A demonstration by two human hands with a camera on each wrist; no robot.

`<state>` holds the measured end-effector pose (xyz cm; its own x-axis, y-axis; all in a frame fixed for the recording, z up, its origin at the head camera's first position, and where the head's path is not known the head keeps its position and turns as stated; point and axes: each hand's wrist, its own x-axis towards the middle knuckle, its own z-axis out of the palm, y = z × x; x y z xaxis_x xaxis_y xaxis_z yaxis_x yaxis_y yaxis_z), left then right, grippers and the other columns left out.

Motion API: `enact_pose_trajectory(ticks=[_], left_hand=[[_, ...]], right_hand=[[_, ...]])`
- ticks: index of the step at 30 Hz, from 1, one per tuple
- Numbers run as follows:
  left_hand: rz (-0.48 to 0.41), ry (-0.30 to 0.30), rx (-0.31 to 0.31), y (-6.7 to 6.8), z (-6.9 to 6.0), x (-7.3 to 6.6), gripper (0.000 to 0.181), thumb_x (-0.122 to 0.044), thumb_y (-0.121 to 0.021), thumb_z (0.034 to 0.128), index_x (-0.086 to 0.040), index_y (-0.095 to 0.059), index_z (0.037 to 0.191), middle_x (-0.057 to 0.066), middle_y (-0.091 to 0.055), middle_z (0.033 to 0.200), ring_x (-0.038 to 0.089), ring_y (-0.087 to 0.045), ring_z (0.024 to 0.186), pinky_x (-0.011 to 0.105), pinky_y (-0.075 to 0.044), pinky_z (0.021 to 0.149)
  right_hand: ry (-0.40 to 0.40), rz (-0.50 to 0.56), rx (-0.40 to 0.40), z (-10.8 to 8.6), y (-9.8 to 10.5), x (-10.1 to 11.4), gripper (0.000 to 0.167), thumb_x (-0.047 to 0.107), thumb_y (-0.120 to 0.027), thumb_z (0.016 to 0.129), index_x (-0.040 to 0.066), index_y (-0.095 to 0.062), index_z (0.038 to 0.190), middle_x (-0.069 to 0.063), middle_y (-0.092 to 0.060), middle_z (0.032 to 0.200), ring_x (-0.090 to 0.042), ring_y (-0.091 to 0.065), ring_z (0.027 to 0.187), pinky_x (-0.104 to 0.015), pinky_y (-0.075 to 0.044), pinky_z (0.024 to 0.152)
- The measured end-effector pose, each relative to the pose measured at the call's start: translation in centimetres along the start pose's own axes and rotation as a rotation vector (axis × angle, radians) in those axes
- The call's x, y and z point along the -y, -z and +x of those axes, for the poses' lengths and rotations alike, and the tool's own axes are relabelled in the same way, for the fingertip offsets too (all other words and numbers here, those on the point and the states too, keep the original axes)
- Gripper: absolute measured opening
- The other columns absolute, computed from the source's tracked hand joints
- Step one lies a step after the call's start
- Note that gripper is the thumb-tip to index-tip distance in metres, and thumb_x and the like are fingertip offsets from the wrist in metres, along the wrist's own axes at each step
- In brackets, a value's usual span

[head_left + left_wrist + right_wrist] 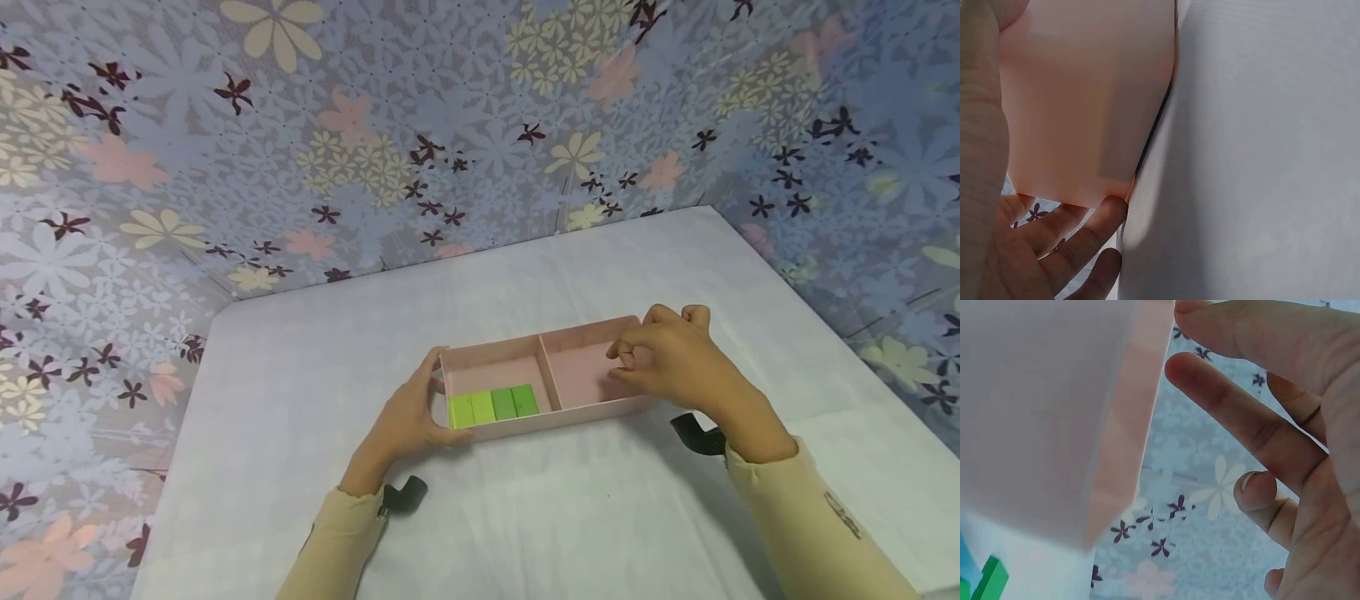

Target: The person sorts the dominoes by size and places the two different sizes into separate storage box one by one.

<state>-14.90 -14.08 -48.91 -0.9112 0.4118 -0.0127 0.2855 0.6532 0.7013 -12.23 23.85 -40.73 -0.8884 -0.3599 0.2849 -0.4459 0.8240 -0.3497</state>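
A shallow pink box (555,421) with one divider (551,372) lies on the table in the head view. Several flat green blocks (504,403) line the front of its left compartment, lighter ones at the left. My left hand (405,417) grips the box's left end, thumb at the front wall and fingers behind; the left wrist view shows fingertips against the pink wall (1072,137). Over the right end hovers my right hand (671,358), fingers bent. In the right wrist view its fingers (1229,403) are spread beside a pale pink panel (1124,425), with nothing visible between them.
A white cloth (315,383) covers the table. Floral-patterned walls (420,150) stand behind it and at both sides. A dark wrist camera mount (405,495) sits at the left cuff and another mount (697,435) at the right.
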Motion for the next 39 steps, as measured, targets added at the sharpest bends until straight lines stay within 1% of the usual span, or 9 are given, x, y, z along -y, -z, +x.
enact_pose_trajectory(ticks=[4,7,10,14,16,22,30,34,39], left_hand=[[-0.011,0.008,0.002,0.0,0.0,0.0,0.129,-0.051,-0.094,0.0580,-0.025,-0.019,0.160,0.000,-0.059,0.130,0.015,-0.056,0.088,0.040,-0.049,0.082],[-0.003,0.019,0.009,-0.1,0.0,0.1,0.136,-0.050,-0.094,0.0591,-0.021,-0.011,0.163,0.003,-0.053,0.140,0.015,-0.055,0.083,0.037,-0.047,0.078],[0.008,0.002,0.020,-0.1,0.0,0.2,0.136,-0.051,-0.093,0.0605,-0.018,-0.010,0.163,0.002,-0.051,0.140,0.012,-0.057,0.088,0.036,-0.047,0.083],[0.014,-0.043,0.025,-0.2,0.0,0.3,0.127,-0.050,-0.093,0.0618,-0.020,-0.020,0.161,-0.001,-0.053,0.129,0.009,-0.058,0.093,0.034,-0.048,0.083],[0.014,-0.059,0.018,-0.2,0.0,0.4,0.125,-0.049,-0.093,0.0618,-0.019,-0.022,0.160,-0.002,-0.052,0.130,0.009,-0.058,0.093,0.034,-0.048,0.085],[0.012,-0.057,0.022,-0.3,0.0,0.6,0.124,-0.048,-0.094,0.0618,-0.019,-0.023,0.160,-0.001,-0.052,0.128,0.010,-0.058,0.094,0.035,-0.047,0.085],[0.007,-0.072,0.025,0.0,0.2,0.7,0.123,-0.047,-0.094,0.0623,-0.024,-0.022,0.160,0.001,-0.047,0.141,0.009,-0.058,0.096,0.037,-0.048,0.091],[-0.012,-0.092,0.010,0.1,0.3,0.8,0.121,-0.046,-0.094,0.0624,-0.029,-0.024,0.159,0.001,-0.045,0.144,0.008,-0.058,0.096,0.037,-0.049,0.091],[-0.018,-0.085,0.035,-0.3,0.0,0.9,0.118,-0.049,-0.093,0.0627,-0.032,-0.025,0.158,-0.001,-0.047,0.140,0.010,-0.058,0.096,0.035,-0.049,0.089]], right_hand=[[-0.005,-0.013,-0.025,-0.6,0.2,-0.7,0.048,0.023,-0.091,0.073,0.034,-0.045,0.063,0.017,-0.073,0.090,-0.008,-0.036,0.074,-0.052,-0.012,0.080],[-0.017,-0.024,-0.031,-1.0,0.3,-1.0,0.050,0.021,-0.091,0.073,0.034,-0.043,0.063,0.017,-0.073,0.091,-0.008,-0.034,0.072,-0.050,-0.010,0.078],[-0.045,-0.030,-0.031,-1.8,0.4,-1.4,0.052,0.021,-0.090,0.074,0.034,-0.042,0.062,0.016,-0.073,0.093,-0.008,-0.035,0.073,-0.050,-0.010,0.077],[-0.095,-0.042,-0.036,-2.9,0.7,-2.3,0.050,0.022,-0.090,0.075,0.034,-0.043,0.062,0.017,-0.071,0.091,-0.005,-0.034,0.074,-0.050,-0.009,0.077],[-0.112,-0.050,-0.045,-3.3,1.0,-2.8,0.049,0.022,-0.089,0.075,0.035,-0.044,0.063,0.017,-0.071,0.089,-0.006,-0.033,0.074,-0.050,-0.009,0.076],[-0.165,-0.073,-0.045,-4.3,1.7,-3.9,0.048,0.022,-0.090,0.074,0.036,-0.046,0.064,0.013,-0.070,0.087,-0.007,-0.033,0.073,-0.052,-0.009,0.076],[-0.145,-0.070,-0.061,-4.4,1.9,-4.4,0.046,0.021,-0.090,0.074,0.036,-0.047,0.065,0.012,-0.074,0.088,-0.007,-0.032,0.071,-0.049,-0.008,0.074],[-0.156,-0.078,-0.050,-4.4,2.2,-4.7,0.046,0.020,-0.091,0.073,0.036,-0.048,0.064,0.014,-0.068,0.083,-0.009,-0.034,0.072,-0.051,-0.009,0.074],[-0.189,-0.088,0.007,-5.8,1.8,-5.4,0.049,0.019,-0.092,0.068,0.038,-0.048,0.062,0.011,-0.056,0.076,-0.011,-0.033,0.072,-0.051,-0.009,0.073]])
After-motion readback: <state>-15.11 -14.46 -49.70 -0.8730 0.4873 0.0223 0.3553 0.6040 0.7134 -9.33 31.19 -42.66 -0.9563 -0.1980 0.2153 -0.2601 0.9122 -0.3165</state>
